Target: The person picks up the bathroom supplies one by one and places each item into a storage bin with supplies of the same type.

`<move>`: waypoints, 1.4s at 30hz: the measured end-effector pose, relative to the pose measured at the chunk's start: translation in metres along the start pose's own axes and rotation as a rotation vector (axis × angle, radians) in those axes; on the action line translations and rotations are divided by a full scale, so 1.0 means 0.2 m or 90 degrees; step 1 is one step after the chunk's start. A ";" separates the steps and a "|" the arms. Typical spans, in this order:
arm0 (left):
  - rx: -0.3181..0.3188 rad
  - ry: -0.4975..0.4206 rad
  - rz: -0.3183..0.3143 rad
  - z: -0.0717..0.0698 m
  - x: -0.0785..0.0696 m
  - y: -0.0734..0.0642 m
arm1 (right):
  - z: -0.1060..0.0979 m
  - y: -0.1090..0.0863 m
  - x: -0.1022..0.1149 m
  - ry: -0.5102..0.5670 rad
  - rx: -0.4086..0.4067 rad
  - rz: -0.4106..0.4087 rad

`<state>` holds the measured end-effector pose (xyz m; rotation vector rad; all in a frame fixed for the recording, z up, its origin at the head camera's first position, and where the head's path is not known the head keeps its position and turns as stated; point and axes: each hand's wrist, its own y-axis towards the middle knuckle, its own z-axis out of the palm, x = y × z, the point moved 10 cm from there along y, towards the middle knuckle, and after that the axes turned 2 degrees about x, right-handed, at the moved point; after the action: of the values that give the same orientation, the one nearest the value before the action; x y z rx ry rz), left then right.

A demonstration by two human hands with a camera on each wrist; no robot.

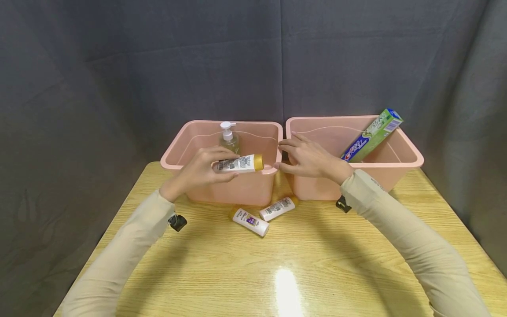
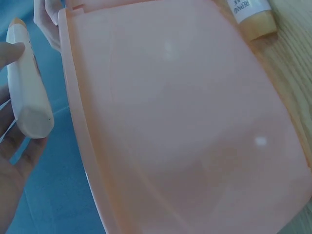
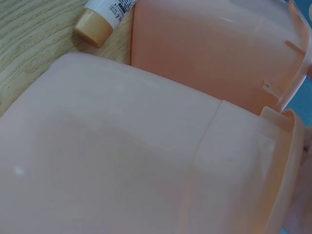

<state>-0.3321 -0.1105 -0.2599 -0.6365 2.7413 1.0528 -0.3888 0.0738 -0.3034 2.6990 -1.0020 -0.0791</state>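
Observation:
My left hand (image 1: 199,168) holds a white bottle with a gold cap (image 1: 242,164) on its side, over the front rim of the left pink bin (image 1: 225,189). Thumb and fingers wrap the bottle's base end, and the cap points right. In the left wrist view that white bottle (image 2: 30,83) shows beside the bin's edge. My right hand (image 1: 306,157) reaches over the right pink bin (image 1: 317,187), fingers spread toward the left bin's right rim, nothing held. Only a sliver of it shows at the right edge of the right wrist view.
Inside the left bin stands a clear pump bottle (image 1: 229,140) with a white top. A green and blue toothpaste box (image 1: 372,136) leans out of the right bin. Two more white gold-capped bottles, one nearer (image 1: 250,222) and one farther (image 1: 278,209), lie on the wooden table (image 1: 222,273).

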 end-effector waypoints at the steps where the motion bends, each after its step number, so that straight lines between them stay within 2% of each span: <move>1: -0.002 0.000 -0.004 0.00 0.01 0.00 | 0.00 0.00 0.00 0.000 -0.002 -0.002; 8: -0.005 0.000 -0.024 -0.01 0.06 0.04 | 0.00 0.00 0.00 -0.004 0.000 -0.001; 16: -0.013 0.041 -0.052 -0.02 0.13 0.06 | 0.00 0.00 -0.01 -0.004 -0.002 0.000; 23: -0.009 0.036 -0.084 -0.03 0.18 0.07 | 0.00 0.00 0.00 0.001 0.001 0.001; 35: 0.012 0.077 -0.139 -0.02 0.26 0.08 | 0.00 0.00 0.00 0.003 0.012 0.009; 42: 0.004 0.095 -0.146 -0.03 0.29 0.07 | 0.01 0.00 -0.01 -0.003 0.015 0.008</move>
<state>-0.3913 -0.1239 -0.2632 -1.0388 2.7074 0.9803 -0.3900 0.0743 -0.3054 2.7147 -1.0287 -0.0724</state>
